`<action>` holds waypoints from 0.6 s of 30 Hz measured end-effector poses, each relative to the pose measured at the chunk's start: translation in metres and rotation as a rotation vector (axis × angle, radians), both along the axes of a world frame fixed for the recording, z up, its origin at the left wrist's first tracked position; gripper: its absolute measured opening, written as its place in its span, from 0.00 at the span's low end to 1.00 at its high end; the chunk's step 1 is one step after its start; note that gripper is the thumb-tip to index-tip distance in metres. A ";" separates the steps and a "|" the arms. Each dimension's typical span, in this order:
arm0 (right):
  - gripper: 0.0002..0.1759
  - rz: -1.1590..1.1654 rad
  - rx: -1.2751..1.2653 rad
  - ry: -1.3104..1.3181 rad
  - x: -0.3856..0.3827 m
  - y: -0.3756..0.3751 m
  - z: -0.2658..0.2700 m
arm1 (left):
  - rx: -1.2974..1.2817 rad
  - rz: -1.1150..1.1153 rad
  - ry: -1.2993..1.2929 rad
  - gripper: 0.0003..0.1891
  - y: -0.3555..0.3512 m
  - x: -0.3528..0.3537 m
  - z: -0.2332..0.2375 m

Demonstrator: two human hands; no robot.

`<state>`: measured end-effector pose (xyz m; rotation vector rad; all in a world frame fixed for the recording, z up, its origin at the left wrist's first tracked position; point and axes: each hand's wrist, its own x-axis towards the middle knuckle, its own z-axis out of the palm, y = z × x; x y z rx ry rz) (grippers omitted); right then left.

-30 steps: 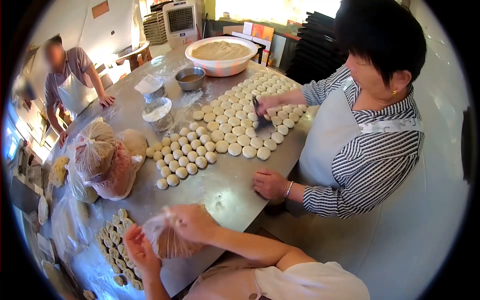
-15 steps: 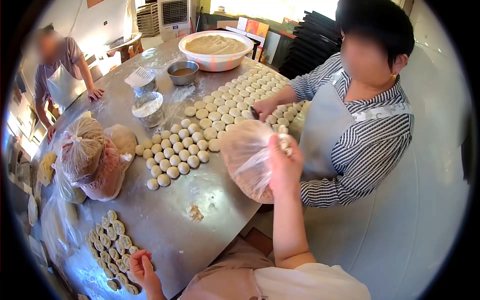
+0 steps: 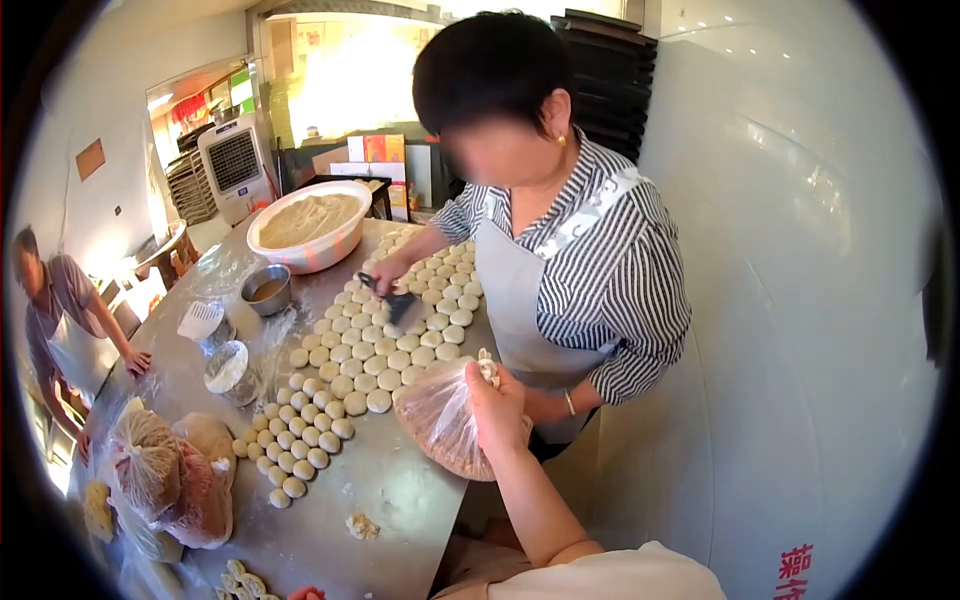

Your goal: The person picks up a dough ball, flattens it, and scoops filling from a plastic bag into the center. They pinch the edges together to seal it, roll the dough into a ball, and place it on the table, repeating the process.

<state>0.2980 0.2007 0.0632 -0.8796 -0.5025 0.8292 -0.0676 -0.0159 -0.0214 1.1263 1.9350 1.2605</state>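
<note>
My right hand (image 3: 497, 408) is closed around the gathered neck of a clear plastic bag (image 3: 440, 420) filled with a light brown crumbly mixture. The bag hangs over the table's right edge, in front of a co-worker in a striped shirt. Only the fingertips of my left hand (image 3: 307, 593) show at the bottom edge, close to some flat shaped dough pieces (image 3: 243, 582); its grip is out of sight. A small dough scrap (image 3: 362, 526) lies on the metal table (image 3: 400, 500) between my hands. Rows of round dough pieces (image 3: 295, 440) sit beyond it.
The co-worker's hand (image 3: 388, 272) holds a black flat tool (image 3: 399, 302) over the dough rows. A large basin (image 3: 318, 250), a metal bowl (image 3: 266, 290) and flour containers (image 3: 230, 370) stand behind. Filled bags (image 3: 185, 480) crowd the left. Another person (image 3: 70, 310) leans on the table.
My view has swung up and to the right. My left hand has nearly left the picture. The bag remains in my right hand; the co-worker's black tool now shows over the dough.
</note>
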 end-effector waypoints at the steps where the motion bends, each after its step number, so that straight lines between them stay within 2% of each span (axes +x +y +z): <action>1: 0.08 -0.040 -0.025 -0.043 0.002 -0.001 -0.001 | 0.013 -0.027 0.038 0.12 -0.001 0.002 -0.001; 4: 0.09 0.009 -0.151 -0.058 0.017 -0.003 -0.007 | 0.026 -0.077 0.006 0.12 -0.004 0.011 -0.014; 5: 0.10 -0.067 -0.164 -0.214 0.023 0.000 -0.015 | 0.026 -0.068 -0.035 0.12 -0.009 0.008 -0.029; 6: 0.11 -0.177 -0.498 -0.567 0.026 -0.017 0.010 | 0.092 -0.083 -0.053 0.07 -0.013 0.013 -0.031; 7: 0.13 -0.278 -0.547 -0.701 0.036 -0.009 0.003 | 0.149 -0.063 -0.059 0.03 -0.014 0.026 -0.021; 8: 0.14 -0.345 -0.528 -0.718 0.047 -0.004 -0.005 | 0.140 -0.080 -0.064 0.04 -0.019 0.032 -0.006; 10: 0.18 -0.386 -0.422 -0.594 0.059 0.010 -0.019 | 0.073 -0.058 0.095 0.03 -0.024 0.038 0.013; 12: 0.22 -0.065 -0.314 -0.147 0.085 0.010 -0.008 | 0.111 -0.106 0.278 0.04 -0.021 0.046 0.054; 13: 0.24 0.039 -0.117 -0.008 0.097 0.019 -0.013 | 0.089 -0.128 0.337 0.05 -0.019 0.049 0.069; 14: 0.27 0.053 -0.131 0.020 0.109 0.022 -0.013 | 0.101 -0.090 0.321 0.05 -0.019 0.046 0.075; 16: 0.26 -0.139 -0.171 -0.138 0.100 0.028 -0.003 | 0.136 -0.024 0.353 0.05 -0.013 0.026 0.077; 18: 0.25 -0.067 -0.064 -0.080 0.103 0.038 -0.009 | 0.154 0.034 0.439 0.05 -0.001 -0.004 0.069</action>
